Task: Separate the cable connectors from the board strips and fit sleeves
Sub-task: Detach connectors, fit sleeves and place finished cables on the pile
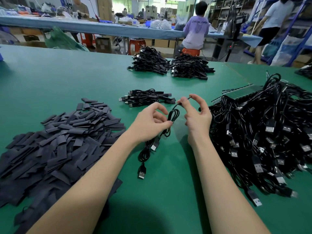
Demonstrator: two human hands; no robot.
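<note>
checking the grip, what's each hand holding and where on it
One black cable: left hand pinches its coiled loops, right hand pinches the thin end near the tip.

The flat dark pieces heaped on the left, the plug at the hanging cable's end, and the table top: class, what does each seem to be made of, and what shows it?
Flat dark pieces: probably thin matt plastic or rubber tubing, pressed flat; no gloss, soft creases.
Plug: black moulded plastic body with a shiny metal tip.
Table top: looks like a green rubbery mat, smooth with a dull sheen.

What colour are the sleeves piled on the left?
Dark grey, nearly black. The sleeves show best in the head view, heaped on the green table.
</note>
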